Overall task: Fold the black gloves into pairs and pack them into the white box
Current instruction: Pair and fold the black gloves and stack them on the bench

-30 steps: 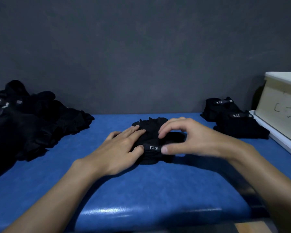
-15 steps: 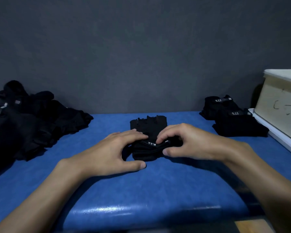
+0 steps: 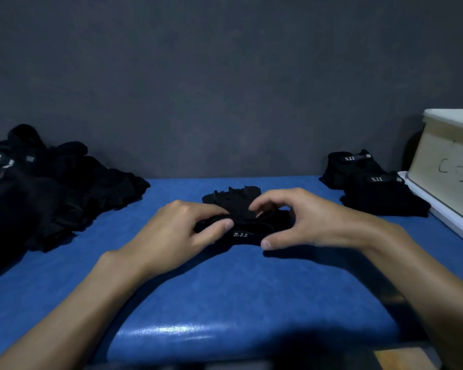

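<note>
A black fabric glove pair (image 3: 241, 209), marked "5.11", is gripped by the curled left hand (image 3: 182, 231) and pinched by the right hand (image 3: 305, 222) on the blue padded desk (image 3: 225, 289). To its left a heap of loose black gloves (image 3: 51, 196) is seen; to its right, folded pairs (image 3: 372, 188) labelled "5.11" and the white box (image 3: 449, 156), scribbled illegibly.

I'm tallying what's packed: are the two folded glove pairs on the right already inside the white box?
No, the two folded glove pairs lie on the blue table beside the white box, not inside it.
</note>
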